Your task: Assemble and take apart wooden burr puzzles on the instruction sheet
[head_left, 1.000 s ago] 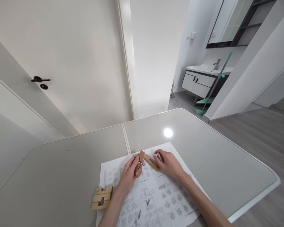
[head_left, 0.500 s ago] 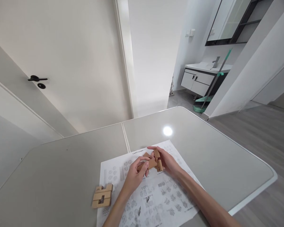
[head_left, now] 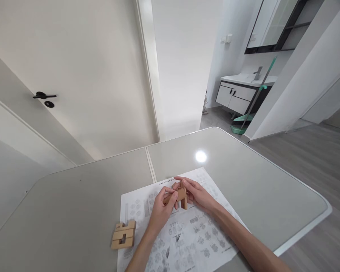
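Above a printed instruction sheet, both of my hands hold notched wooden puzzle pieces that meet between them. My left hand is closed on a wooden puzzle piece, gripping its left end between thumb and fingers. My right hand is closed on another wooden puzzle piece, which stands roughly upright against the first one. Fingers hide part of both pieces, so I cannot tell how they fit together. Several more notched wooden blocks lie side by side at the sheet's left edge.
The sheet lies on a glossy grey table with a light rim and a seam across it. A door with a black handle is beyond. At the back right are a washbasin cabinet and a green-handled broom.
The piece in my right hand has turned and shifted left, closer against the left hand's piece. My right fingers have moved left with it. The blocks on the table stay put.
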A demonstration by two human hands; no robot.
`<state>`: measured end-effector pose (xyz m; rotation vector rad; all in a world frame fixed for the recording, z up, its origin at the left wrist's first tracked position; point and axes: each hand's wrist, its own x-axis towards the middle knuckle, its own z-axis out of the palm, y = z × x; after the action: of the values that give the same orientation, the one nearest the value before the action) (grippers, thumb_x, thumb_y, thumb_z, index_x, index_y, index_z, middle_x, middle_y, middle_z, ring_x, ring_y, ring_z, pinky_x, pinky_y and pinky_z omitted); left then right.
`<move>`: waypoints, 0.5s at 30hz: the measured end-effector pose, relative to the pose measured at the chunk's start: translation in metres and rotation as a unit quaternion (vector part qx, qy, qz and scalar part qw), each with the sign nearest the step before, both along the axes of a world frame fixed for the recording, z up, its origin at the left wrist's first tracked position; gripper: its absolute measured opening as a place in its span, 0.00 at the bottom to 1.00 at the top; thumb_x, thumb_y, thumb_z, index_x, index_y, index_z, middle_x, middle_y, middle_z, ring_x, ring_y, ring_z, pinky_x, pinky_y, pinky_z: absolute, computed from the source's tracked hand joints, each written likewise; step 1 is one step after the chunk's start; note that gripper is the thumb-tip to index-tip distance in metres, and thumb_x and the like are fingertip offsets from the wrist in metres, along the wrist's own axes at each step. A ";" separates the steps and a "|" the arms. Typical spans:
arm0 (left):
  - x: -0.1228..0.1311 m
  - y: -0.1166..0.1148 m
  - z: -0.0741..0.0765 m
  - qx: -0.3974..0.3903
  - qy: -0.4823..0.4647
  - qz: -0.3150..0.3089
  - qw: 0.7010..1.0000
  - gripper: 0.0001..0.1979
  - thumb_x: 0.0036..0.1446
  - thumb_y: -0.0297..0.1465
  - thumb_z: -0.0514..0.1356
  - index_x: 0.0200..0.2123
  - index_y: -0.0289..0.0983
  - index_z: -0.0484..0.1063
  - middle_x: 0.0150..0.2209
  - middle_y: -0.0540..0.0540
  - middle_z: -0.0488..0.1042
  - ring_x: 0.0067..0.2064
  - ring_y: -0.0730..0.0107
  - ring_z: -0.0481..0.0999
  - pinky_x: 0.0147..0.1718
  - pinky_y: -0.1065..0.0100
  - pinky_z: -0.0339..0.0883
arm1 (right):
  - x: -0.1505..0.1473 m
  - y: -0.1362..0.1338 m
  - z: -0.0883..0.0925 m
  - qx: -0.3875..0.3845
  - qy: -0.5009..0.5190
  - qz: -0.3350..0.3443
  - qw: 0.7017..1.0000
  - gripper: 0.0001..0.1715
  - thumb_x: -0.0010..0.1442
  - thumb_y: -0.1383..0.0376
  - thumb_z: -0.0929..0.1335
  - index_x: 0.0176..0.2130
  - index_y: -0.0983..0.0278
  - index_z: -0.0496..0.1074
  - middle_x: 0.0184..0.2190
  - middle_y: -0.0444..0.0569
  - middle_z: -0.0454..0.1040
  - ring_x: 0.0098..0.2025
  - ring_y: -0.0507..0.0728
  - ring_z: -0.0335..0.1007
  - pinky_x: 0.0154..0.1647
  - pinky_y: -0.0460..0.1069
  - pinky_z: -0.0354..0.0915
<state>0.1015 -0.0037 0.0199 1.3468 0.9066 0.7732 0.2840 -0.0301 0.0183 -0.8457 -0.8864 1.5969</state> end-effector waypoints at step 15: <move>0.001 0.000 0.001 0.014 0.004 0.007 1.000 0.14 0.64 0.44 0.62 0.37 0.39 0.67 0.24 0.54 0.72 0.20 0.80 0.56 0.20 0.77 0.51 | 0.003 0.002 0.002 -0.025 0.038 -0.043 0.998 0.29 0.63 0.44 0.71 0.51 0.61 0.78 0.45 0.55 0.81 0.34 0.58 0.76 0.23 0.46 0.62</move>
<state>0.1027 -0.0042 0.0210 1.3708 0.9144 0.7949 0.2874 -0.0285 0.0203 -0.8404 -0.7490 1.5705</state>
